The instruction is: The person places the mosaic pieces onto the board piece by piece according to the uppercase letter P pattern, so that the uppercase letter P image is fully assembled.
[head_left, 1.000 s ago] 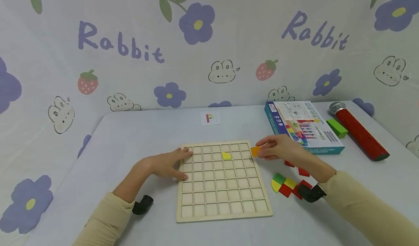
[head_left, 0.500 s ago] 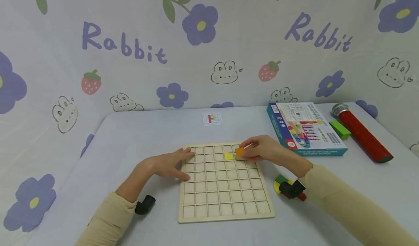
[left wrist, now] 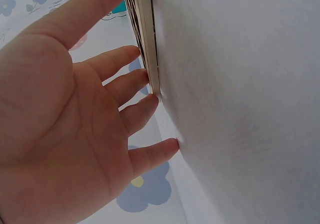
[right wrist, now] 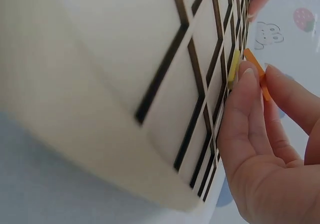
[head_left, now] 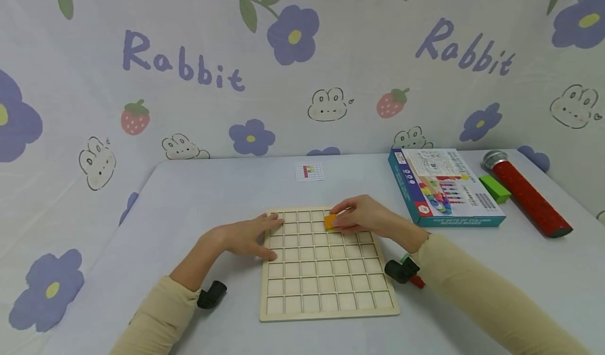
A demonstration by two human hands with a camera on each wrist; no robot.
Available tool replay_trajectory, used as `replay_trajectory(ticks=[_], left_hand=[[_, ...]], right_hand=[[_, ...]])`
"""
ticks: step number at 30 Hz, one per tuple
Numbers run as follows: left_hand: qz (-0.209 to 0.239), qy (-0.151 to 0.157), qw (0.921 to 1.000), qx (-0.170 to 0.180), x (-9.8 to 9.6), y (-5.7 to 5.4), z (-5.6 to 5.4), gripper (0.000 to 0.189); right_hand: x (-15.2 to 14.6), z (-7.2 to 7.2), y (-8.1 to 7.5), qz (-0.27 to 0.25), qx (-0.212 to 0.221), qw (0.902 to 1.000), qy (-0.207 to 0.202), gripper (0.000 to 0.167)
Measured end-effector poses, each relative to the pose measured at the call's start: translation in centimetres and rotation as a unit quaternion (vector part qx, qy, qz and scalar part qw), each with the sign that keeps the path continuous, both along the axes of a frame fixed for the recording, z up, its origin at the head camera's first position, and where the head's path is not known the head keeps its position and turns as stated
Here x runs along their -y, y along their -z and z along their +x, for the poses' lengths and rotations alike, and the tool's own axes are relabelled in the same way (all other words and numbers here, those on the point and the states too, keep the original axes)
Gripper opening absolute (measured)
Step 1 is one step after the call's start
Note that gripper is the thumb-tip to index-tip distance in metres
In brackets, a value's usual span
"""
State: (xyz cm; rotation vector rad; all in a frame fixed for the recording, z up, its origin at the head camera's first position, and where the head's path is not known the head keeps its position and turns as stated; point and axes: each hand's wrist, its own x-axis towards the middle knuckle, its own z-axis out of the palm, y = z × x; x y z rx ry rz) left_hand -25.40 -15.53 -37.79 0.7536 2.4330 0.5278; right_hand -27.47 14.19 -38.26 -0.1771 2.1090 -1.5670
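My right hand (head_left: 366,216) pinches a small orange tile (head_left: 329,221) between thumb and fingers, over the upper middle of a wooden grid board (head_left: 326,267). From the right wrist view, the orange tile (right wrist: 256,66) stands tilted close to a yellow tile (right wrist: 233,68) in a cell of the board. In the head view the hand and orange tile cover that yellow tile. At the board's left side rests my left hand (head_left: 243,238), fingers spread and fairly straight. Its fingertips (left wrist: 150,99) touch the board's edge in the left wrist view.
Behind the board lies a small pattern card (head_left: 309,171). A flat toy box (head_left: 449,187), a green block (head_left: 495,188) and a red microphone (head_left: 527,195) occupy the back right. Loose tiles, one of them red (head_left: 417,281), are mostly hidden under the right wrist.
The right hand has carried the orange tile leftward from the board's right edge to where the yellow tile shows in the earlier head frames. The left hand has stayed at the board's side.
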Motion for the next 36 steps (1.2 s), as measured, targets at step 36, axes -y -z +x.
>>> replay_trajectory(ticks=[36], left_hand=[[-0.007, -0.013, 0.9999, 0.001, -0.1, 0.2, 0.0, 0.082]], right_hand=[[2.5, -0.1, -0.3, 0.102, -0.055, 0.9931, -0.016, 0.03]])
